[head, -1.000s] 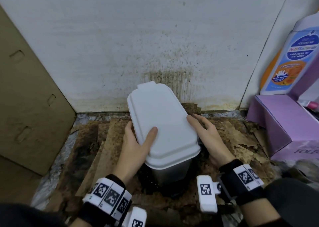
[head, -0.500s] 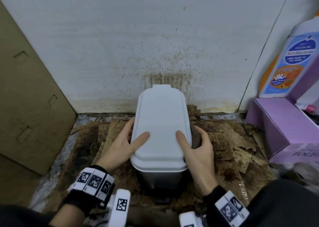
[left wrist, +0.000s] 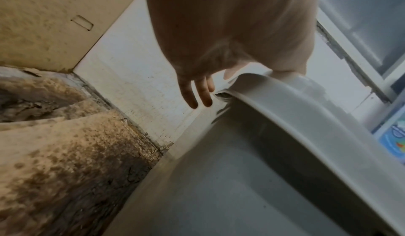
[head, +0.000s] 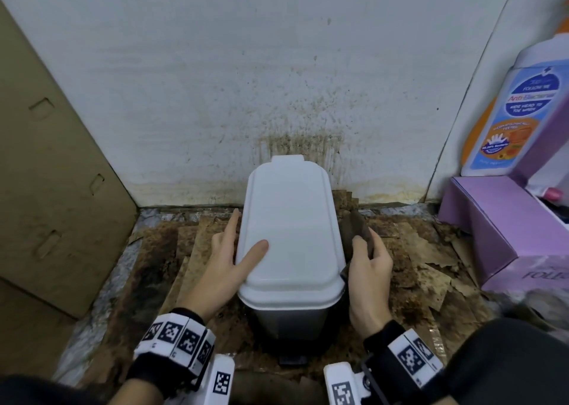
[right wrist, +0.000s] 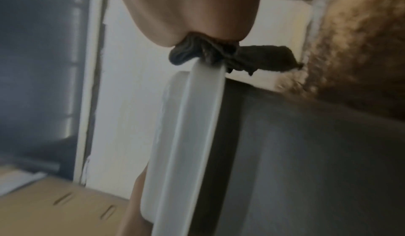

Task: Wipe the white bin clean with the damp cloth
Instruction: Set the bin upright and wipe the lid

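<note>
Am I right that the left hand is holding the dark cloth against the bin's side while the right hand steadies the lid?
Not quite: the hands are swapped. The right hand grips the dark cloth against the bin's right side, while the left hand steadies the lid with its thumb on top. The head view shows both, and the right wrist view shows the bunched cloth.

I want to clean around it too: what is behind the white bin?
Behind the white bin the wall shows brown spatter and streaks. The wall's lower part and the floor directly behind are hidden by the bin.
</note>
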### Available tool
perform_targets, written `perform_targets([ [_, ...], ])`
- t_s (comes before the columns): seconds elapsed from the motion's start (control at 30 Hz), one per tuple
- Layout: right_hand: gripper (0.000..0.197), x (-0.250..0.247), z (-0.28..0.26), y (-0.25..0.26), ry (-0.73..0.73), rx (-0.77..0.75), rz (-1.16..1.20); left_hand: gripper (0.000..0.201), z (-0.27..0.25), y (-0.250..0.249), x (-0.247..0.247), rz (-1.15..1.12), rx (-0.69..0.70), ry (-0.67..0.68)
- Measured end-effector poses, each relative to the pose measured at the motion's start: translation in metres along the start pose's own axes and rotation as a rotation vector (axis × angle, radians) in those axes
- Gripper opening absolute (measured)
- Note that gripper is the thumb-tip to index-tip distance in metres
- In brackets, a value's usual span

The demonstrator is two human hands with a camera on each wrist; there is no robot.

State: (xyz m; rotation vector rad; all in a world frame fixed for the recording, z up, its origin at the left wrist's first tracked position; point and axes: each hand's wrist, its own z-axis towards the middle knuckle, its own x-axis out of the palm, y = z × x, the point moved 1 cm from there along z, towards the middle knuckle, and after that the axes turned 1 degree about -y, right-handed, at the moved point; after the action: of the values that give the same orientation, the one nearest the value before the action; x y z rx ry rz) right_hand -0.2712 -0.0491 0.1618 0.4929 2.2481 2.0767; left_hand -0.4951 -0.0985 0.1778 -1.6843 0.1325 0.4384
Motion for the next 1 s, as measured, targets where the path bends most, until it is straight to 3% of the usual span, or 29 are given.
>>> perform_targets([
  [0.1,0.036,-0.001,0.001,0.017,0.035,-0.195,-0.080,0.080,0.000,0.004,-0.001,0.048,0.090,0.003],
  [0.23,0.043,0.012,-0.013,0.043,0.367,-0.482,-0.368,0.060,-0.001,0.010,0.004,0.098,0.158,0.024],
  [0.3,0.047,0.024,-0.024,0.044,0.604,-0.618,-0.700,0.055,-0.001,0.011,0.006,0.074,0.176,0.028],
  [0.37,0.057,0.033,-0.031,0.040,0.745,-0.753,-1.148,0.052,0.000,0.014,0.005,0.069,0.190,0.020],
  [0.43,0.063,0.037,-0.030,0.040,0.800,-0.760,-1.366,0.051,0.001,0.017,0.005,0.061,0.186,0.025],
  [0.77,0.062,0.076,0.056,0.057,1.134,-0.616,-1.521,0.052,0.001,0.018,0.011,0.020,0.170,0.003],
  [1.0,0.062,0.083,0.055,0.054,1.077,-0.691,-1.537,0.052,0.001,0.018,0.010,0.038,0.168,0.011],
])
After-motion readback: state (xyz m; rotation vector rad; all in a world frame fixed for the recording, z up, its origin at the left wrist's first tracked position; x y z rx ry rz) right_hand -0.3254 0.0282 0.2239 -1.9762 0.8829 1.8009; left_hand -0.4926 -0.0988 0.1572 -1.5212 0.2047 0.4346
